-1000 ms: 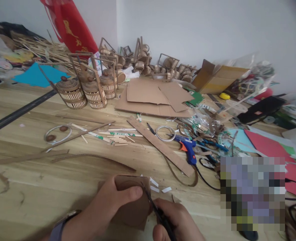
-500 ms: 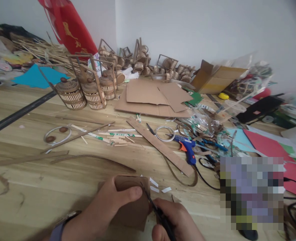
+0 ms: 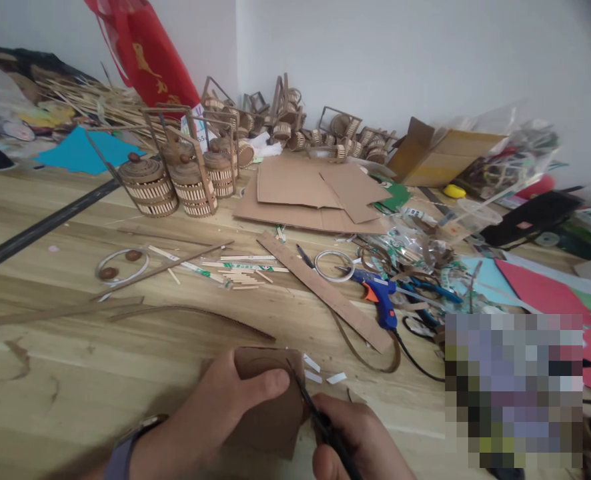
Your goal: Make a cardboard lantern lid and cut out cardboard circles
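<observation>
Low in the middle, my left hand is closed on a squarish piece of brown cardboard, its thumb lying flat across the face. A faint curved line shows on the cardboard. My right hand grips black scissors, whose narrow blades point up and left onto the cardboard's right edge. The fingers partly hide the scissor handles. Small white paper strips lie just beyond the right hand.
A blue glue gun and a white ring lie ahead to the right, beside a long cardboard strip. Lidded bamboo baskets stand at the back left. Cardboard sheets are stacked mid-back. A black strip crosses the left.
The view has shifted slightly, so everything sits a little farther right. Both hands keep their hold on the cardboard and scissors, with hardly any visible movement between them.
</observation>
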A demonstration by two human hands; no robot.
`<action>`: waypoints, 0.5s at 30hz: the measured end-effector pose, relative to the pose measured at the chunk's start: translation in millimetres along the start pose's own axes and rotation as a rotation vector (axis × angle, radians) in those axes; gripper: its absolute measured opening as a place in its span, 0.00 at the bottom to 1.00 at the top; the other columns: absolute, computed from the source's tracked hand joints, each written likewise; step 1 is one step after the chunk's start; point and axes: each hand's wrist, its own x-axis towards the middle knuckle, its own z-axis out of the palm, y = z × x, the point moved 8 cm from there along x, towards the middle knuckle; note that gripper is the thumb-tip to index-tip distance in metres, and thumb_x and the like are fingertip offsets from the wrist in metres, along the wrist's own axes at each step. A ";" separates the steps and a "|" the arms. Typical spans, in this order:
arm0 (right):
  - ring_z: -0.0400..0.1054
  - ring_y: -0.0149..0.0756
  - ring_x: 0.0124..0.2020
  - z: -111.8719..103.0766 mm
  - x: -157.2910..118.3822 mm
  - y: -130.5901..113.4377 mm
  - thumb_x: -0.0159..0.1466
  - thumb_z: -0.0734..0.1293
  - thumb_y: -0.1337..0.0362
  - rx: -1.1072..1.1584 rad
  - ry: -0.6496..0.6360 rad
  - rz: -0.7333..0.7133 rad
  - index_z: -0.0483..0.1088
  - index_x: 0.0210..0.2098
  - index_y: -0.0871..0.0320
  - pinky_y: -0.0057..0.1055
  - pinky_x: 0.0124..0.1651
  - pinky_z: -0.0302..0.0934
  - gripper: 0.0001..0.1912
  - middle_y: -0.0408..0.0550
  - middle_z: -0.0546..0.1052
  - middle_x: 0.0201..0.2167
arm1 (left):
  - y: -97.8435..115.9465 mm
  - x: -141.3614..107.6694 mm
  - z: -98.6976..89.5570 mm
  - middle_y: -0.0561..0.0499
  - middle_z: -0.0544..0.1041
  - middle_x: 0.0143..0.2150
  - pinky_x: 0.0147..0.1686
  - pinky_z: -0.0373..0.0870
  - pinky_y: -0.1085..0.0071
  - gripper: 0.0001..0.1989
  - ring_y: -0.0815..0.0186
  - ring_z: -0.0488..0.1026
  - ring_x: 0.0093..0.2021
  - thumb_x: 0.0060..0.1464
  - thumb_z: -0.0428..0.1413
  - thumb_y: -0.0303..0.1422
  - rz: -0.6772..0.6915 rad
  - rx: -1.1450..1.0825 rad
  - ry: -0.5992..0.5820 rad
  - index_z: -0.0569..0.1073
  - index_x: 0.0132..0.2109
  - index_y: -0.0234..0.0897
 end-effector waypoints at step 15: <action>0.51 0.30 0.21 -0.3 0.4 12.6 0.54 0.57 0.26 0.005 -0.022 0.038 0.73 0.35 0.56 0.28 0.23 0.45 0.39 0.40 0.62 0.19 | 10.8 -0.6 10.2 0.48 0.85 0.43 0.47 0.72 0.60 0.19 0.51 0.79 0.46 0.46 0.65 0.45 0.072 0.075 -0.117 0.82 0.42 0.38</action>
